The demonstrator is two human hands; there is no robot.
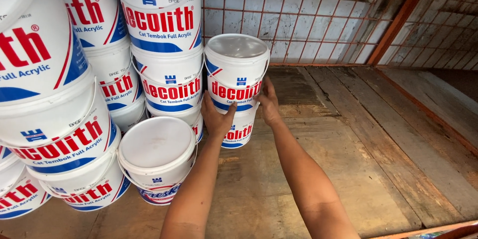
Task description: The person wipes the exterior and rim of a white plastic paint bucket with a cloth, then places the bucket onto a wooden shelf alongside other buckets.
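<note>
Both my hands hold a white plastic paint bucket point(236, 67) with red and blue print and a white lid. It sits on top of a second bucket of the same kind point(239, 132). My left hand point(216, 117) presses its lower left side. Around the lower right side my right hand point(269, 102) is wrapped. The stack stands on a wooden platform point(338, 159), next to taller stacks of the same buckets.
Stacks of white buckets point(164, 44) fill the left side, and a single one point(157, 157) stands near my left forearm. A rust-red wire mesh point(308, 14) backs the platform, in front of a stained wall. A red metal frame point(428, 114) edges the right side.
</note>
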